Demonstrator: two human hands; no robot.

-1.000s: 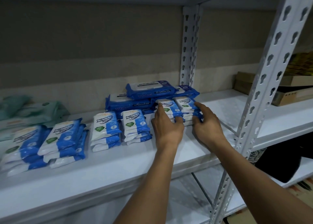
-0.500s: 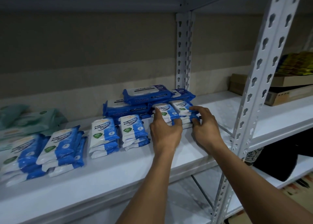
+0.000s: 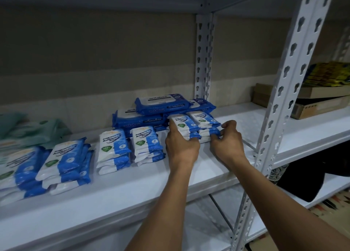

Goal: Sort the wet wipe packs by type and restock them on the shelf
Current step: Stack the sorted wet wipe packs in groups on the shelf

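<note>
Both bare forearms reach forward side by side. The left hand lies knuckles up, its fingers curled forward in a grip. The right hand pinches with bent fingertips.

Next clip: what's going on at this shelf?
A person is restocking small white-and-blue wipe packs on a white shelf. Both hands are on the two rightmost stacks: the left hand grips the left one, the right hand pinches the right one's front edge. Behind them lie larger dark blue antabax packs. More white-and-blue stacks line the shelf to the left, with green packs at the far left.
</note>
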